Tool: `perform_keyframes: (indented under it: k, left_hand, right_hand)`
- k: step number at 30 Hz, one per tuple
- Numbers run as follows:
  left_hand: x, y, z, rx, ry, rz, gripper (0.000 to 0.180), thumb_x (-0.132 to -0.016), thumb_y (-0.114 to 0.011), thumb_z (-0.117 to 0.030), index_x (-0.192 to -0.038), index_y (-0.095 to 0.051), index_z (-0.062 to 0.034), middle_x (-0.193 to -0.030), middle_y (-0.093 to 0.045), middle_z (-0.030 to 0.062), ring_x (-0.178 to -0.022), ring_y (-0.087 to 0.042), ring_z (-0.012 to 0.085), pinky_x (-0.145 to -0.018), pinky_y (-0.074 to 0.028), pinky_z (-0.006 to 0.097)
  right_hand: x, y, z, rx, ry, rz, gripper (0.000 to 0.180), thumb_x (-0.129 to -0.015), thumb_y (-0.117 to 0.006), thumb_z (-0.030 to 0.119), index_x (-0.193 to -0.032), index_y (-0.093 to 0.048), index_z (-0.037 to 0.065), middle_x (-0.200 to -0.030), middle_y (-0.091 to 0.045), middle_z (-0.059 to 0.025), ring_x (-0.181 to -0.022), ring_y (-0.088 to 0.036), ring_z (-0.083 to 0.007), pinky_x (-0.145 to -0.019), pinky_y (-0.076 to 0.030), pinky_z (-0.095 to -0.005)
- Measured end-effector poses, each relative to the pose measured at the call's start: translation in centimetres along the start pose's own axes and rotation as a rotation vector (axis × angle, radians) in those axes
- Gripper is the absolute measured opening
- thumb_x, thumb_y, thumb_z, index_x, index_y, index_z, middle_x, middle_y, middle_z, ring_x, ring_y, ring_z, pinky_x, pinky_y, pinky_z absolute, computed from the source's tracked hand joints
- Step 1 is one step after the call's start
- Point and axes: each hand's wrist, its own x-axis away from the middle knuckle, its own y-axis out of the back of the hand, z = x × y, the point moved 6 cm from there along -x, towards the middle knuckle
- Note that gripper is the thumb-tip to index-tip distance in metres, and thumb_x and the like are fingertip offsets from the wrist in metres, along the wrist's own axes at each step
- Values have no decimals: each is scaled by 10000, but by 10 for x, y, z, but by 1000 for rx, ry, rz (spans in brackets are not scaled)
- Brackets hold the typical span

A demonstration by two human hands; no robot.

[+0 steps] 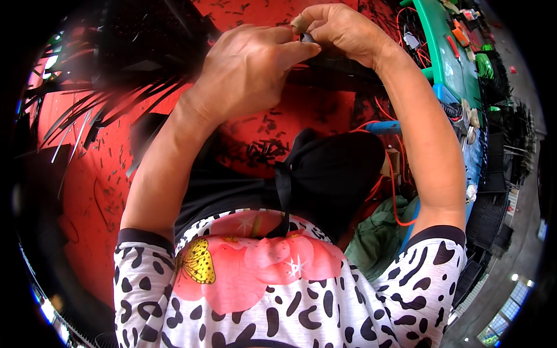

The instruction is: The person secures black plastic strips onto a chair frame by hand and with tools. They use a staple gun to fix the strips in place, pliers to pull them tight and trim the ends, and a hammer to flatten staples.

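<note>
At the far middle my two hands meet over a dark woven-looking frame (331, 75). My left hand (246, 69) is closed, its index finger stretched toward the right and pressing by a small dark strip end (307, 38). Curled around the other side of that strip, my right hand (345, 32) has its fingers pinched together. A tan cover wraps one fingertip of the right hand. Most of the strip is hidden by the fingers. Left of my left hand fans a blurred bunch of long black flat strips (110, 98).
Short black offcuts (264, 145) litter the red floor (87, 220). On the right stands a green-edged bench (432, 35) with tools, including a red-handled one (452, 46). A red hose (394, 197) winds beside my right arm, near a green cloth bag (377, 238).
</note>
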Motion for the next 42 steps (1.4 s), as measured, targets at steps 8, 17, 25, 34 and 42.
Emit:
perform_keyframes:
  k: [8,17,25,34,42]
  left_hand:
    - [-2,-4,2,16,14,32,356,-782,-648,-31,-1106,-759,-126,-835,-680,102,-808,-685,324,-679,-540,449]
    - [-12,-10,12,50,15,29,349,-740,-699,-22,-1085,-725,-65,-861,-668,103,-794,-669,336,-691,-531,440]
    - [-17,-15,23,111,97,101,320,-739,-717,-40,-1058,-718,-59,-837,-673,113,-823,-667,355,-697,-528,448]
    - [-17,-19,24,80,48,86,387,-772,-713,-37,-1155,-717,-90,-917,-689,115,-875,-673,344,-722,-537,455]
    - [-7,-21,11,70,102,160,397,-773,-732,-70,-1167,-684,-63,-915,-687,122,-886,-677,348,-737,-545,451]
  right_hand:
    - [7,2,-5,120,-48,217,258,-809,-616,-7,-1048,-713,-14,-899,-708,-39,-811,-633,-97,-763,-500,-252]
    - [94,-21,62,680,824,-578,220,-763,-725,32,-979,-683,43,-952,-666,-116,-884,-682,-315,-796,-565,-403]
    - [91,-59,27,1008,1016,-801,224,-710,-819,118,-897,-696,122,-1109,-608,-70,-1046,-614,-296,-863,-488,-427]
    - [123,-52,38,989,1044,-687,202,-723,-786,27,-776,-593,54,-939,-627,-60,-952,-655,-260,-853,-461,-439]
    - [128,-52,72,1173,1012,-508,128,-762,-720,52,-780,-594,58,-887,-618,-41,-906,-647,-227,-904,-453,-449]
